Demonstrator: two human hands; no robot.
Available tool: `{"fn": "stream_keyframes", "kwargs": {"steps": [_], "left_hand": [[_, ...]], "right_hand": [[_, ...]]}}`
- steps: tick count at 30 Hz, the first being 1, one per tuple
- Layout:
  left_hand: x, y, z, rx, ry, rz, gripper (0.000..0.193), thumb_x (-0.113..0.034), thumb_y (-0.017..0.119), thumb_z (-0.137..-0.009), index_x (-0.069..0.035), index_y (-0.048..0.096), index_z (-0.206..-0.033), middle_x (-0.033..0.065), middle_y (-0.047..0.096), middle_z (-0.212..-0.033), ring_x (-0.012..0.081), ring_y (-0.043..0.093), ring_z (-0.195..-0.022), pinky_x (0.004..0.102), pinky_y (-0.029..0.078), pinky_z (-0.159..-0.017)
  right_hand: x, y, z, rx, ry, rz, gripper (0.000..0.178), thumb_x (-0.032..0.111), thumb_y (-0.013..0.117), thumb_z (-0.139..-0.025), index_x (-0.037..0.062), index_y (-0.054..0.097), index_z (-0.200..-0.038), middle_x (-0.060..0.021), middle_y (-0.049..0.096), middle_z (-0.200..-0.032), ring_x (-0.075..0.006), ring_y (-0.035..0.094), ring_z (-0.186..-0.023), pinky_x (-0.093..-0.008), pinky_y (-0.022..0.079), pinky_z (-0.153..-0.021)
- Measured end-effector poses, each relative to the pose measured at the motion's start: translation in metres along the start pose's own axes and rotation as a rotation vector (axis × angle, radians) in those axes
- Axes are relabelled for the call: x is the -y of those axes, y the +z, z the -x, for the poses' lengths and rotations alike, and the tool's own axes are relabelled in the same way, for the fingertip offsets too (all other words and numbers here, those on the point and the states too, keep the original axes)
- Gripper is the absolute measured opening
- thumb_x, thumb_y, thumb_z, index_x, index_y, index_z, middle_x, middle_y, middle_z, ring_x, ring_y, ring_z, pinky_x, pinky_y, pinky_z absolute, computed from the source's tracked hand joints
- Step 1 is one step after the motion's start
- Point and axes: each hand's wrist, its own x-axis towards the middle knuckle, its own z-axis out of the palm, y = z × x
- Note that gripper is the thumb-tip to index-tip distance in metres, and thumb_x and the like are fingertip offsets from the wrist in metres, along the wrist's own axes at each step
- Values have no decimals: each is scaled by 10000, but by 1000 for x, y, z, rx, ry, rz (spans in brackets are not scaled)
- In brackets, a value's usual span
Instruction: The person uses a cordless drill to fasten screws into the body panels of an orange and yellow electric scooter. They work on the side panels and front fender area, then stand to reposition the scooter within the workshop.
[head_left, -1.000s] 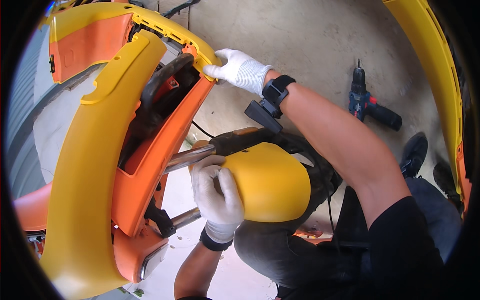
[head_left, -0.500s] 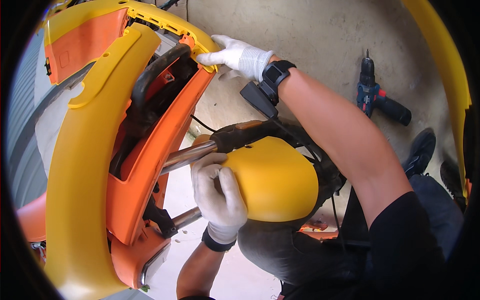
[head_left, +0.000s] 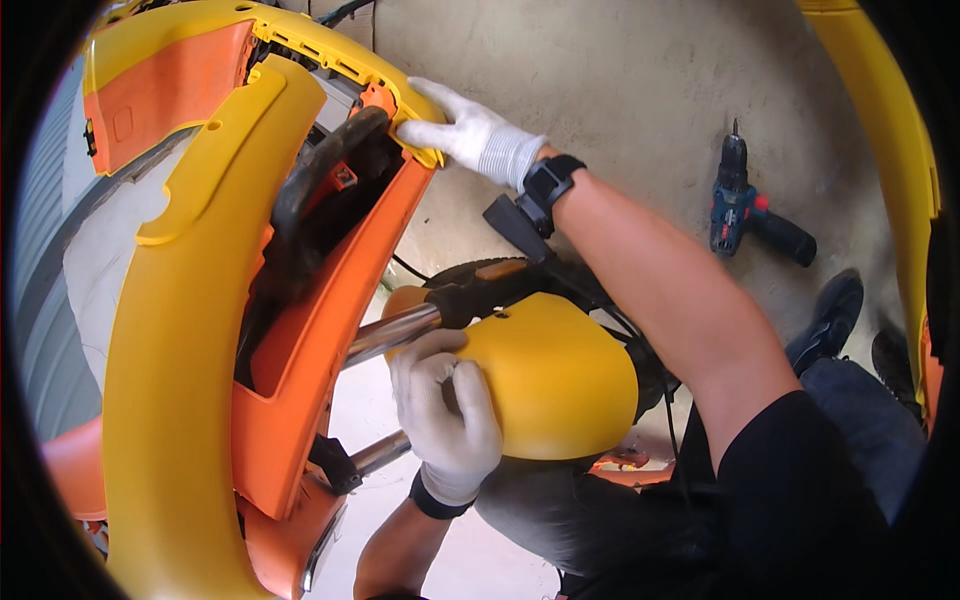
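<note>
A scooter with yellow and orange body panels lies on its side in front of me. My left hand (head_left: 450,415), in a white glove, has its fingers curled at the left edge of the yellow front mudguard (head_left: 555,385), beside the silver fork tubes (head_left: 395,333). Some of its fingertips are hidden. At the far end of the body, my right hand (head_left: 465,130), also gloved, grips the corner of the yellow trim panel (head_left: 345,55) between thumb and fingers. That corner meets the orange inner panel (head_left: 345,290), and a dark bent tube (head_left: 325,160) shows in the opening.
A cordless drill (head_left: 735,205) lies on the concrete floor (head_left: 620,70) to the right. Near it is a shoe (head_left: 840,310). A long yellow panel (head_left: 885,130) curves along the right edge. A broad yellow body panel (head_left: 175,380) fills the left side.
The scooter's body panels have shifted slightly to the right in view, and the mudguard sits a little lower. Both hands keep their holds.
</note>
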Motion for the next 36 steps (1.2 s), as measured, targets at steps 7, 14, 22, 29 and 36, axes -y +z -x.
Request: {"fn": "stream_keyframes", "kwargs": {"steps": [7, 14, 22, 29, 36], "left_hand": [[-2, -1, -3, 13, -12, -20, 91, 46, 544, -838, -10, 500, -894, 191, 648, -1000, 312, 566, -890, 403, 451, -844], [0, -3, -2, 8, 8, -34, 113, 35, 585, -826, -6, 516, -906, 186, 654, -999, 325, 579, -890, 409, 459, -826], [-1, -2, -6, -16, 22, -48, 118, 48, 597, -804, -6, 522, -877, 176, 656, -992, 327, 587, -864, 420, 466, -813], [2, -2, -8, -61, 51, -15, 112, 62, 597, -800, -3, 522, -852, 179, 657, -965, 335, 591, -830, 409, 473, -789], [1, -1, -8, -87, 54, -33, 61, 28, 576, -846, 2, 522, -841, 175, 656, -959, 324, 589, -845, 407, 473, -799]], "right_hand": [[-7, 0, -2, -21, -54, 90, 935, 622, 622, -846, 131, 293, -1570, -233, 538, -1407, -316, 567, -1246, -373, 435, -1059], [-2, -13, -9, -44, -140, 422, 900, 617, 608, -851, 85, 363, -1533, -214, 410, -1531, -361, 407, -1406, -387, 335, -1161], [13, -21, -17, 62, -194, 433, 804, 483, 638, -875, 43, 398, -1503, -191, 368, -1567, -339, 416, -1405, -362, 333, -1160], [43, -23, -26, 194, -145, 678, 795, 479, 650, -863, 26, 431, -1479, -193, 424, -1530, -332, 453, -1378, -345, 355, -1144], [12, -13, -1, 39, -217, 486, 749, 455, 613, -902, 37, 414, -1492, -208, 413, -1531, -334, 436, -1389, -341, 348, -1146]]}}
